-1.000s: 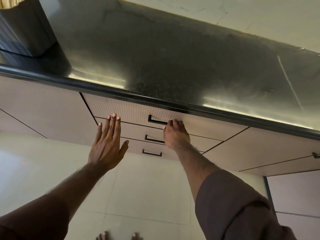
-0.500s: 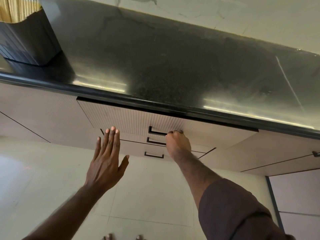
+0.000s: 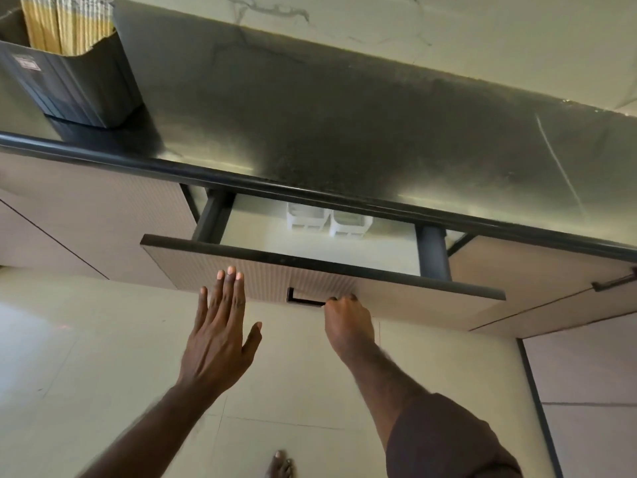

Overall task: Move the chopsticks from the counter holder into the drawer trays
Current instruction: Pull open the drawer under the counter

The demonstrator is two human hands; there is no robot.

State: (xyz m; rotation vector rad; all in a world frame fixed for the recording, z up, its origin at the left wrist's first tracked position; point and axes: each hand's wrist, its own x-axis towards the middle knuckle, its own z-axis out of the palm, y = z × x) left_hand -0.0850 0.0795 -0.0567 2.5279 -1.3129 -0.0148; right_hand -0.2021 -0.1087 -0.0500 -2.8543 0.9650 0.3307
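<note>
A dark ribbed holder (image 3: 74, 88) stands at the far left of the black counter, packed with pale yellow chopsticks (image 3: 67, 24). Below the counter edge the top drawer (image 3: 213, 270) is pulled partly out. Two white trays (image 3: 327, 220) show at its back, half hidden under the counter. My right hand (image 3: 348, 322) is curled around the right end of the drawer's black handle (image 3: 305, 298). My left hand (image 3: 220, 339) hovers flat with fingers spread, just in front of the drawer face, left of the handle, holding nothing.
The black counter (image 3: 344, 132) stretches right, with a marbled wall behind it. Closed cabinet fronts flank the drawer, one with a black handle (image 3: 615, 282) at far right. Pale floor tiles lie below, and a bare foot (image 3: 279, 465) shows at the bottom.
My right hand has pulled the top drawer outward from shut, uncovering the white trays. My left hand has drawn back with it, still spread. The view has tilted, showing more of the holder.
</note>
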